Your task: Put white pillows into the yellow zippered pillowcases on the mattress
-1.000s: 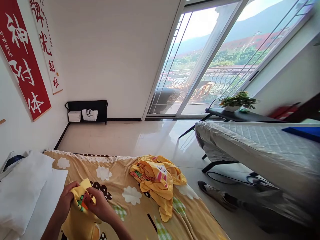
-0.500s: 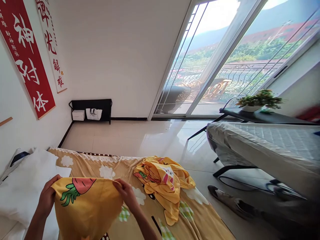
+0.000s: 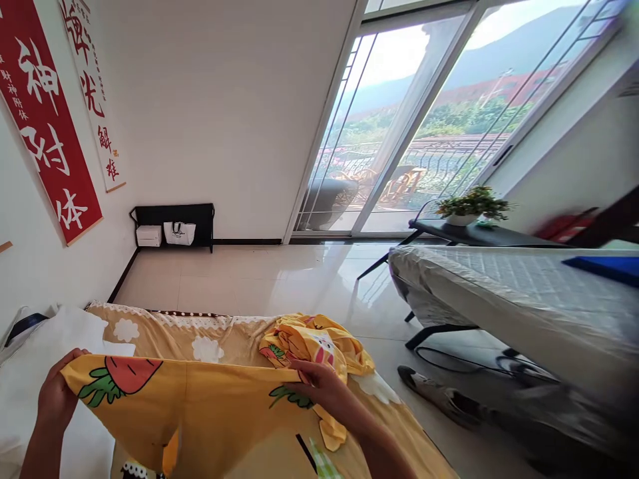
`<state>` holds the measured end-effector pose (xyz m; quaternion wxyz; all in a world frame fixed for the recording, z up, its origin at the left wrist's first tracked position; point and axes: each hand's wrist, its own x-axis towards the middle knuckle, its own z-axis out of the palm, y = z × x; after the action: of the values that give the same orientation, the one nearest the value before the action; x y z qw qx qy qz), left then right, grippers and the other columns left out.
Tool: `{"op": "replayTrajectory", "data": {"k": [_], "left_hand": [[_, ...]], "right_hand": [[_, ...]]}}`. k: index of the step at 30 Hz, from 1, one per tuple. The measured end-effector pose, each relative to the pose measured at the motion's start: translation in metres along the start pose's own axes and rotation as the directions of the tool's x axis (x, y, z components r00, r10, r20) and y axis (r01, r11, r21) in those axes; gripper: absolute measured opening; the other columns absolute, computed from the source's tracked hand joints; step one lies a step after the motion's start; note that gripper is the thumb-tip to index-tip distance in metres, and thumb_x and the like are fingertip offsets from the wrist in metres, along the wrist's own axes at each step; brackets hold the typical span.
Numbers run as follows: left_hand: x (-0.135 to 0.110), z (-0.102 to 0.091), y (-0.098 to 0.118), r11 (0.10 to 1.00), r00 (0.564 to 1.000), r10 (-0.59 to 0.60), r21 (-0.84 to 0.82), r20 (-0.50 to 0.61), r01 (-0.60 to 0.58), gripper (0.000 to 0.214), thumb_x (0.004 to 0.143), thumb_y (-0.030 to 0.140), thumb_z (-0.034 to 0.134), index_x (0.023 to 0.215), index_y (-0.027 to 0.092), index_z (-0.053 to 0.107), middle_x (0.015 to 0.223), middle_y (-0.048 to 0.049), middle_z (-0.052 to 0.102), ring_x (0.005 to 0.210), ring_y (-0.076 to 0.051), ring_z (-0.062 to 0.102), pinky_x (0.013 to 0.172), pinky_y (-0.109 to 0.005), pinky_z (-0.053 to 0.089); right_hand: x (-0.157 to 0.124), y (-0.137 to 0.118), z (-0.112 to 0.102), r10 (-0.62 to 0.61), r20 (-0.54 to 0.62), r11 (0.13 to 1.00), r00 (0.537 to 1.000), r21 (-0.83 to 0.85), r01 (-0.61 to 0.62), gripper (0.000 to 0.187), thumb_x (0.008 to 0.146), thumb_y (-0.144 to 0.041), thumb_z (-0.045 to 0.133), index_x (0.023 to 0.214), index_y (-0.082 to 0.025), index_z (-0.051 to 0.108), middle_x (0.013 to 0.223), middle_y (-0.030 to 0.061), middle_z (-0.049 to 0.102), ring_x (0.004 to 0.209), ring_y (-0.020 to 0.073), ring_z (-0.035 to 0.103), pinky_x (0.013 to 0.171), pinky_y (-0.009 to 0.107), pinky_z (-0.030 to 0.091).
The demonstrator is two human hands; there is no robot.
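Observation:
A yellow cloth with a carrot print is stretched between my hands, its top edge nearly straight and a seam running down from it. Whether it is a pillowcase or a garment I cannot tell. My left hand pinches its left corner, beside the white pillow. At the other end of that edge, my right hand grips the cloth close to a second carrot. Beyond my right hand, a crumpled heap of matching yellow fabric with a rabbit face lies on the bed. The lower part of the held cloth runs out of view.
Under the cloth spreads a tan bedsheet with white clouds. To the right stands a plastic-wrapped mattress on a dark frame, with a shoe on the floor beside it. A black rack sits against the far wall.
My right hand has moved right, my left hand a little left, pulling the cloth's top edge wider. A second carrot and a gap lower down now show. The view has turned slightly right.

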<state>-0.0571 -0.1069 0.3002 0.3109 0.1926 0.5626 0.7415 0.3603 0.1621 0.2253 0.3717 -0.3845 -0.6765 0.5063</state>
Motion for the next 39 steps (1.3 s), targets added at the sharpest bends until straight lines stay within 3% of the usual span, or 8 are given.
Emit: {"op": "replayTrajectory", "data": {"k": [9, 13, 15, 18, 21, 26, 33, 39], "left_hand": [[0.006, -0.012, -0.002, 0.946, 0.979, 0.036, 0.309, 0.198, -0.098, 0.020, 0.064, 0.034, 0.066, 0.057, 0.018, 0.055, 0.061, 0.0010, 0.048, 0.062, -0.015, 0.042, 0.058, -0.023, 0.037], [0.034, -0.020, -0.022, 0.668, 0.998, 0.033, 0.742, 0.045, -0.055, 0.007, 0.060, 0.027, 0.054, 0.059, 0.021, 0.057, 0.064, -0.0024, 0.055, 0.068, -0.021, 0.049, 0.070, -0.031, 0.040], [0.034, 0.000, -0.033, 0.491, 0.984, 0.175, 0.869, -0.029, -0.061, 0.014, 0.061, 0.023, 0.053, 0.069, 0.021, 0.065, 0.080, -0.0077, 0.065, 0.084, -0.027, 0.057, 0.085, -0.039, 0.041], [0.010, 0.057, -0.044, 0.512, 0.942, 0.179, 0.791, 0.284, -0.335, 0.043, 0.074, 0.028, 0.058, 0.116, 0.023, 0.067, 0.129, -0.0130, 0.062, 0.125, -0.031, 0.050, 0.108, -0.044, 0.032], [-0.014, 0.119, -0.046, 0.622, 0.742, 0.000, 0.582, 0.670, -0.524, 0.069, 0.082, 0.040, 0.063, 0.146, 0.026, 0.043, 0.151, -0.0092, 0.046, 0.139, -0.027, 0.038, 0.115, -0.039, 0.027], [-0.013, 0.169, -0.061, 0.675, 0.672, 0.003, 0.495, 0.740, -0.548, 0.033, 0.091, 0.046, 0.050, 0.089, 0.018, 0.067, 0.083, -0.0039, 0.065, 0.080, -0.018, 0.056, 0.075, -0.029, 0.042], [-0.004, 0.175, -0.076, 0.776, 0.761, 0.211, 0.368, 0.613, -0.512, 0.041, 0.093, 0.048, 0.044, 0.064, 0.019, 0.042, 0.058, 0.0051, 0.038, 0.057, -0.009, 0.034, 0.056, -0.023, 0.029], [0.000, 0.145, -0.015, 0.689, 0.799, 0.423, 0.421, 0.428, -0.590, 0.036, 0.092, 0.045, 0.049, 0.070, 0.018, 0.056, 0.057, 0.0043, 0.046, 0.054, -0.009, 0.040, 0.052, -0.021, 0.033]], "right_hand": [[0.001, -0.014, -0.012, -0.065, -0.386, 0.974, 0.920, 0.175, 0.142, 0.047, 0.056, -0.065, 0.080, 0.071, -0.021, 0.072, 0.081, 0.0066, 0.068, 0.079, 0.0215, 0.062, 0.066, 0.033, 0.055], [0.002, -0.021, 0.019, 0.003, -0.377, 0.986, 0.926, 0.157, 0.061, 0.051, 0.060, -0.068, 0.077, 0.077, -0.020, 0.075, 0.070, 0.0051, 0.069, 0.065, 0.0185, 0.060, 0.058, 0.030, 0.053], [0.002, -0.028, 0.041, -0.040, -0.266, 0.994, 0.963, 0.090, 0.066, 0.049, 0.063, -0.068, 0.075, 0.075, -0.020, 0.076, 0.071, 0.0062, 0.072, 0.066, 0.0194, 0.062, 0.061, 0.031, 0.053], [0.005, -0.046, 0.082, -0.108, -0.037, 0.994, 0.993, 0.010, 0.108, 0.046, 0.070, -0.065, 0.070, 0.076, -0.020, 0.078, 0.073, 0.0069, 0.075, 0.069, 0.0207, 0.065, 0.066, 0.031, 0.053], [0.006, -0.066, 0.118, -0.150, 0.110, 0.988, 0.983, -0.013, 0.152, 0.037, 0.077, -0.056, 0.066, 0.077, -0.021, 0.078, 0.072, 0.0049, 0.075, 0.068, 0.0187, 0.065, 0.067, 0.029, 0.051], [0.007, -0.076, 0.133, -0.154, 0.100, 0.988, 0.983, 0.035, 0.151, 0.030, 0.074, -0.048, 0.070, 0.074, -0.019, 0.074, 0.069, 0.0025, 0.069, 0.066, 0.0155, 0.059, 0.064, 0.025, 0.047], [-0.002, 0.032, 0.122, 0.132, 0.259, 0.991, 0.957, -0.065, -0.119, 0.032, 0.062, -0.050, 0.067, 0.060, -0.020, 0.056, 0.059, -0.0020, 0.050, 0.060, 0.0131, 0.042, 0.058, 0.026, 0.036], [-0.038, 0.122, 0.106, 0.315, 0.304, 0.940, 0.899, -0.229, -0.252, 0.033, 0.054, -0.045, 0.053, 0.047, -0.022, 0.031, 0.051, -0.0046, 0.025, 0.056, 0.0095, 0.021, 0.054, 0.028, 0.020]]}}
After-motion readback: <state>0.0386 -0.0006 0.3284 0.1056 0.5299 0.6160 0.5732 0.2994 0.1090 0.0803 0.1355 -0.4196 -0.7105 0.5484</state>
